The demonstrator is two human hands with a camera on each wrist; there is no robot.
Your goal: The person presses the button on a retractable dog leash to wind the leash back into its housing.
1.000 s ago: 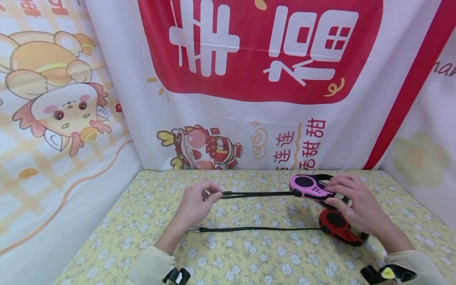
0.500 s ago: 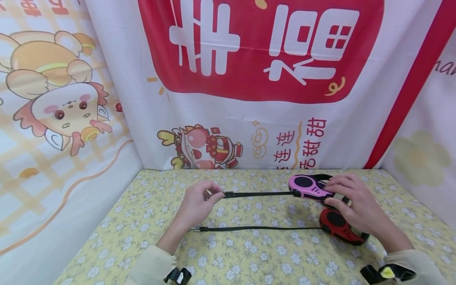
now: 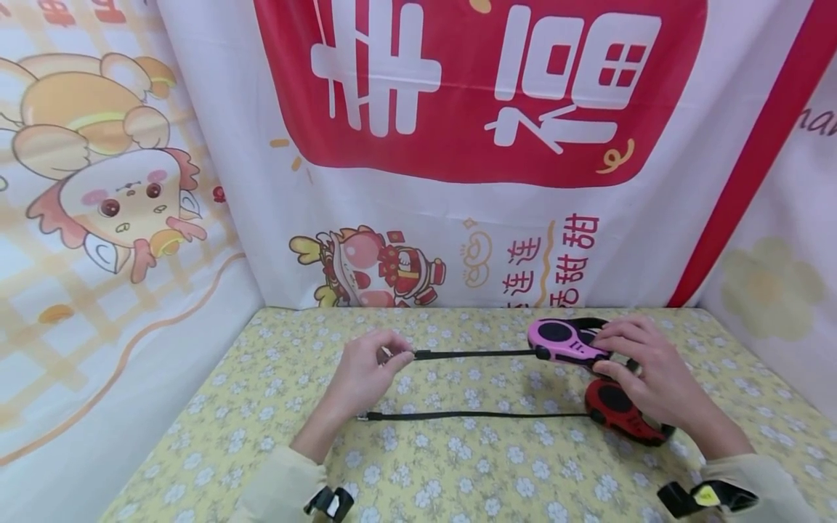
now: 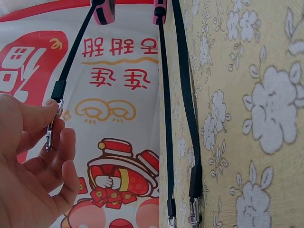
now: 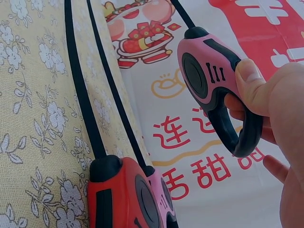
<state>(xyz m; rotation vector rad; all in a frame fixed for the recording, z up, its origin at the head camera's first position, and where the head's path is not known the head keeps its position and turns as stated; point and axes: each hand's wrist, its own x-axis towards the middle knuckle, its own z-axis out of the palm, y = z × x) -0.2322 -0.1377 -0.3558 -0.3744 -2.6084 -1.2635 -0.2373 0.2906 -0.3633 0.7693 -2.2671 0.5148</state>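
Note:
My right hand grips the handle of a pink retractable dog leash, raised above the table. Its black strap runs left to a metal clip, pinched between the thumb and fingers of my left hand. On the table lies a red retractable leash, its strap stretched out leftward. Beside it, in the right wrist view, rests a second pink leash, also with its strap drawn out. The head view hides that one behind the raised leash and my right hand.
A yellow floral cloth covers the table. White printed fabric hangs at the back, with more printed fabric along the left side and on the right. Straps with black mounts sit on both wrists.
Both hands stay almost where they were. The raised leash has shifted very slightly left. Two dark lines seen beside my left hand earlier now appear as one in the head view.

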